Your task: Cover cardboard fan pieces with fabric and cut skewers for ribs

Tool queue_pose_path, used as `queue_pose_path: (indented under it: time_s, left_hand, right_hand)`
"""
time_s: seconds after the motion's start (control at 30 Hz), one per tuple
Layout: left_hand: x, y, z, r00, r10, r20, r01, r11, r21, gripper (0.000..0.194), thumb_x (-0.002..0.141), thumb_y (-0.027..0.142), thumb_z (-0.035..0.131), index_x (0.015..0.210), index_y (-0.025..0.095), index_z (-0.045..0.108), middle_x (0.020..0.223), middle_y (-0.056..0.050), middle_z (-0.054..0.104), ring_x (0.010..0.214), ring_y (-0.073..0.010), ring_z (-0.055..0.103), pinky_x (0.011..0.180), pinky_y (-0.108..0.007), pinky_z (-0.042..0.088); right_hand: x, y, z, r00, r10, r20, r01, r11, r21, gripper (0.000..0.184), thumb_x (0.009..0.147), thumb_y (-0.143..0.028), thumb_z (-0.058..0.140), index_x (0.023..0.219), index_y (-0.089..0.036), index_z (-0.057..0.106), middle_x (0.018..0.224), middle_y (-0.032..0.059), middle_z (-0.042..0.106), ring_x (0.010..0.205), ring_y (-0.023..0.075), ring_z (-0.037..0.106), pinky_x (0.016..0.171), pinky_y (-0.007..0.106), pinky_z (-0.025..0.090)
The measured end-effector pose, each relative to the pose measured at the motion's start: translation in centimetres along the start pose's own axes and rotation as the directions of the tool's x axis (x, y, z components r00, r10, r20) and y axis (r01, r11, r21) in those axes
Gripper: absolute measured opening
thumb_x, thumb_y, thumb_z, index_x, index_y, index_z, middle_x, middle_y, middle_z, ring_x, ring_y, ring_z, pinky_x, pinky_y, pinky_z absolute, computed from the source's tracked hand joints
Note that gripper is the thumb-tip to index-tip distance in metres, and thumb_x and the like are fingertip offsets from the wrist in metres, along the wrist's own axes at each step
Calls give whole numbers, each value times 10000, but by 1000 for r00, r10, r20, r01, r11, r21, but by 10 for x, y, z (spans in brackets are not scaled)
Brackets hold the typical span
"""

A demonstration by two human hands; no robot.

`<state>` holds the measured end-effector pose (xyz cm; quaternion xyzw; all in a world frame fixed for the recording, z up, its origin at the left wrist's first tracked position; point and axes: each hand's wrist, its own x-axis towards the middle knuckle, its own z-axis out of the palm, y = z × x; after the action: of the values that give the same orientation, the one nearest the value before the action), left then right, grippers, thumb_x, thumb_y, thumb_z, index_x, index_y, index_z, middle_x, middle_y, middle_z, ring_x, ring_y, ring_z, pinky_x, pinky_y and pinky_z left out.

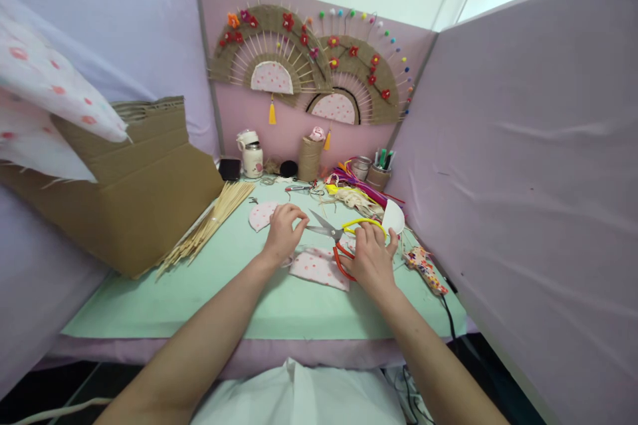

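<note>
My right hand (pixel 373 255) grips a pair of scissors (pixel 329 229) by one yellow and one red handle. The blades stand apart and point left, the lower one close to my left fingertips. My left hand (pixel 286 232) pinches thumb and finger together; whatever is between them is too small to make out. Behind that hand lies a rounded piece of dotted pink-and-white fabric (pixel 259 216), partly covered by it. Below the scissors rests a second dotted fabric piece (pixel 319 269) on the light green table cover. A white half-round piece (pixel 393 218) is just beyond my right hand.
A bundle of thin wooden sticks (pixel 209 226) and a large cardboard sheet (pixel 149 192) are on the left. On the right lies a flower-patterned glue gun (pixel 425 270) with a black cord. A flask (pixel 252 156), cardboard tube (pixel 310 158) and pen holder (pixel 379 177) line the back.
</note>
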<state>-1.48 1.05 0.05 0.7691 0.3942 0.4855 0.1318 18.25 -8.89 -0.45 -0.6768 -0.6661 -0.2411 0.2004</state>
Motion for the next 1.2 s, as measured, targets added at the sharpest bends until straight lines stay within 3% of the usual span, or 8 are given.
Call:
queue_pose_path:
  time_s: [0.13, 0.37, 0.7, 0.8, 0.9, 0.97, 1.1, 1.2]
  left_hand:
    - [4, -4, -3, 992, -73, -105, 72, 997, -9, 118, 841, 260, 571, 764, 204, 642, 874, -54, 608, 926, -223, 520, 879, -375, 369]
    - [-3, 3, 6, 996, 31, 89, -31, 999, -8, 119, 776, 320, 682, 820, 209, 692, 921, -56, 602, 956, -223, 508, 908, -386, 359]
    - [-2, 5, 5, 984, -97, 153, 108, 992, -72, 120, 770, 236, 606, 681, 195, 674, 843, -45, 632, 926, -208, 548, 900, -365, 384]
    - [0, 1, 6, 938, -252, 238, 298, 937, -182, 117, 707, 262, 614, 635, 182, 658, 790, -41, 653, 838, -197, 583, 816, -336, 416]
    - [1, -1, 5, 830, -447, 335, 537, 803, -259, 135, 636, 299, 640, 623, 165, 659, 675, -35, 649, 663, -174, 574, 661, -304, 418]
    - [2, -3, 3, 777, -516, 361, 620, 724, -302, 169, 604, 322, 662, 635, 156, 672, 642, -38, 650, 611, -165, 556, 617, -295, 406]
    - [5, -8, -1, 784, -555, 280, 620, 669, -410, 249, 596, 381, 694, 684, 148, 687, 736, -63, 684, 692, -183, 582, 678, -299, 419]
    - [4, -10, 3, 813, -533, 235, 577, 681, -451, 262, 590, 401, 705, 673, 155, 666, 732, -58, 674, 717, -186, 579, 704, -301, 421]
  right_hand:
    - [-1, 3, -2, 999, 31, 14, -31, 1000, 0, 368, 764, -394, 627, 1036, -160, 546, 1239, 182, 561, 1174, 319, 432, 1067, 544, 111]
    - [-2, 2, -6, 1000, 19, 3, -19, 1000, -6, 343, 770, -373, 628, 1026, -163, 543, 1236, 182, 566, 1174, 316, 434, 1069, 546, 104]
    - [-4, -1, -2, 999, -20, -28, 21, 1000, 10, 382, 759, -379, 654, 1040, -145, 545, 1226, 187, 578, 1173, 323, 448, 1072, 556, 106]
    - [-5, -1, 0, 999, -36, -36, 37, 999, 30, 360, 777, -409, 627, 1021, -155, 554, 1221, 186, 581, 1170, 324, 452, 1074, 555, 102]
    - [-7, -1, 2, 998, -54, -42, 56, 997, 49, 351, 784, -428, 613, 1005, -162, 558, 1219, 185, 582, 1170, 323, 450, 1078, 551, 90]
    - [-9, 1, 4, 998, -59, -36, 61, 996, 58, 359, 781, -428, 612, 1013, -161, 554, 1216, 186, 581, 1170, 323, 450, 1080, 550, 85]
    - [-8, 9, 9, 1000, 11, -20, -8, 990, 144, 398, 759, -444, 615, 1032, -165, 540, 1199, 175, 580, 1161, 327, 455, 1069, 553, 118]
    - [4, 14, 14, 977, 191, 91, -211, 914, 347, 499, 682, -507, 649, 1047, -186, 535, 1134, 142, 600, 1118, 332, 485, 1014, 540, 247]
